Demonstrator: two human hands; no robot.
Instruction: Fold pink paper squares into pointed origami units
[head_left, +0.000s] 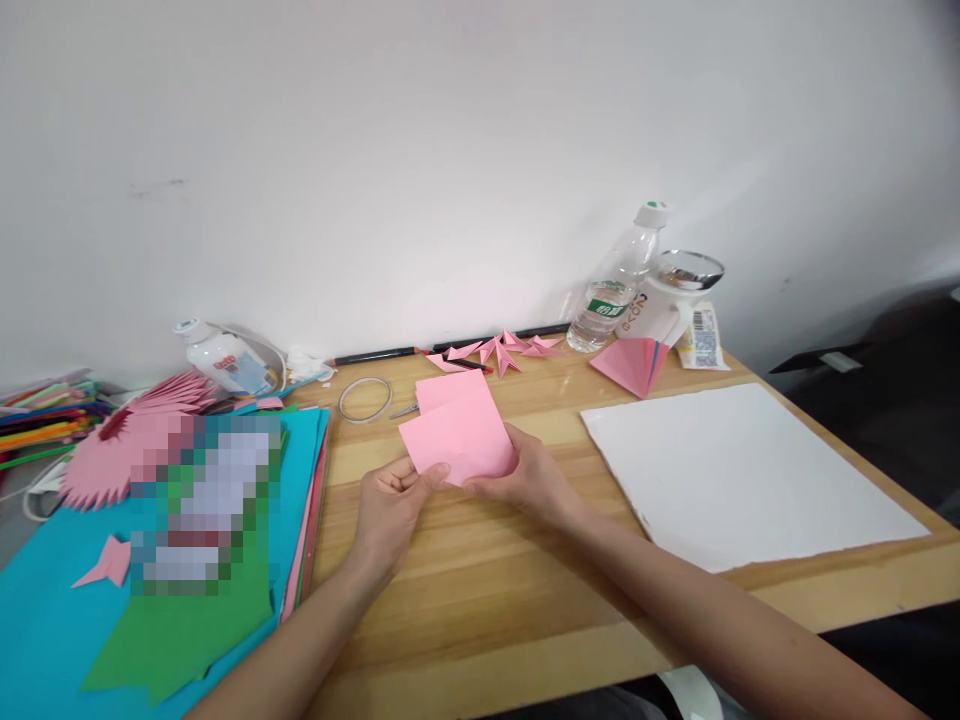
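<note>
Holding pink paper [465, 430], partly folded, over the table [450, 610]. Left hand [388, 508] pinches its near edge, thumb on top; right hand [534, 480] pinches its near right side. Beyond: ring [365, 420], pink folded pieces [505, 354]. Right: white board [750, 480].

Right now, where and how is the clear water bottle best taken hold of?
Probably grip the water bottle around its round body, near the green label, coming from the left: the white mug crowds its right side, and a folded pink piece lies near its base, toward the front right.
</note>
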